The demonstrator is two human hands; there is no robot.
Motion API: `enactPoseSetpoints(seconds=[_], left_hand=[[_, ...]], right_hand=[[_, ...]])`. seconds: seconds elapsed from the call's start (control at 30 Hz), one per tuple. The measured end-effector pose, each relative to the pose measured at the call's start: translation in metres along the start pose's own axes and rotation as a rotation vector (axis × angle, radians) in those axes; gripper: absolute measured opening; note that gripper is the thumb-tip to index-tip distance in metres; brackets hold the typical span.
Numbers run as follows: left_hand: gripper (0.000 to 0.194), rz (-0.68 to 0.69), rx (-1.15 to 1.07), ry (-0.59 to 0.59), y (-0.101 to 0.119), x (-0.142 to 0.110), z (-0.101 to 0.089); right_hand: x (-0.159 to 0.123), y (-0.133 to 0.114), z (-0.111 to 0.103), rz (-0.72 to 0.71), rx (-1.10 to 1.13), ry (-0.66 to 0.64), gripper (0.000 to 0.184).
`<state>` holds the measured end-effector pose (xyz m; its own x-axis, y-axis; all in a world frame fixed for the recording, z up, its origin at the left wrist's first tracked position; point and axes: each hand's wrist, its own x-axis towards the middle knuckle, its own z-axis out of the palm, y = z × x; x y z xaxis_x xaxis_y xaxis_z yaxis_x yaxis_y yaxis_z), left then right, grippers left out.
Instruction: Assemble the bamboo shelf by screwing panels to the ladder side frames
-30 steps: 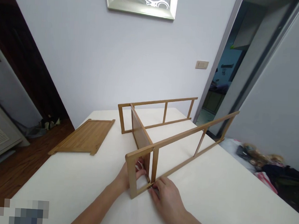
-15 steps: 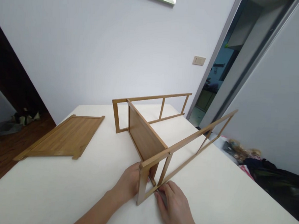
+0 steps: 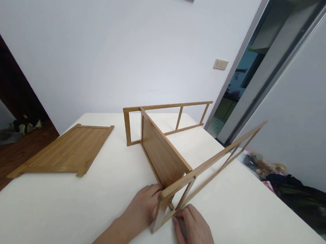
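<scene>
A partly assembled wooden rack lies on its side on the white table (image 3: 113, 203). Its shelf panel (image 3: 161, 151) stands on edge between the far ladder-like side frame (image 3: 164, 106) and the near side frame (image 3: 213, 160). My left hand (image 3: 144, 205) is closed around the panel's lower near end, its fingertips partly hidden by the frame's end piece. Outside the near frame, my right hand (image 3: 193, 228) pinches at the lower rail, by the joint with a crossbar. Whatever those fingers hold is too small and covered to name.
A second wooden panel (image 3: 64, 149) lies flat on the left of the table. Behind the table rises a pale wall with a switch (image 3: 220, 64). Beyond the right edge are dark fabric items (image 3: 288, 185), and a doorway opens at the back right.
The near side frame and the panel's near end have shifted slightly right and down in view, both hands moving along with them. The view itself has also shifted a little.
</scene>
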<state>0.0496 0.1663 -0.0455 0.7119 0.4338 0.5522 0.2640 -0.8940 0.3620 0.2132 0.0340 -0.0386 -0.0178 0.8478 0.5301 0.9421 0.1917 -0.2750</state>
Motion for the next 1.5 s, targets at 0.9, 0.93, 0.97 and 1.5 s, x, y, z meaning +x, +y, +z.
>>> enactPoseSetpoints(seconds=[0.9, 0.93, 0.97, 1.5], left_hand=[[0.025, -0.048, -0.037, -0.044, -0.003, -0.005, 0.004], [0.025, -0.038, -0.035, -0.048, -0.003, -0.005, 0.004], [0.026, -0.033, -0.034, -0.051, -0.003, -0.004, 0.003], [0.026, -0.082, -0.107, -0.091, 0.003, 0.002, -0.009]], right_hand=[[0.0, 0.001, 0.005, 0.022, -0.025, -0.017, 0.005], [0.0, 0.001, 0.005, 0.019, -0.025, -0.016, 0.005], [0.0, 0.001, 0.005, 0.016, -0.026, -0.014, 0.005], [0.0, -0.001, 0.002, -0.001, -0.067, -0.007, 0.007]])
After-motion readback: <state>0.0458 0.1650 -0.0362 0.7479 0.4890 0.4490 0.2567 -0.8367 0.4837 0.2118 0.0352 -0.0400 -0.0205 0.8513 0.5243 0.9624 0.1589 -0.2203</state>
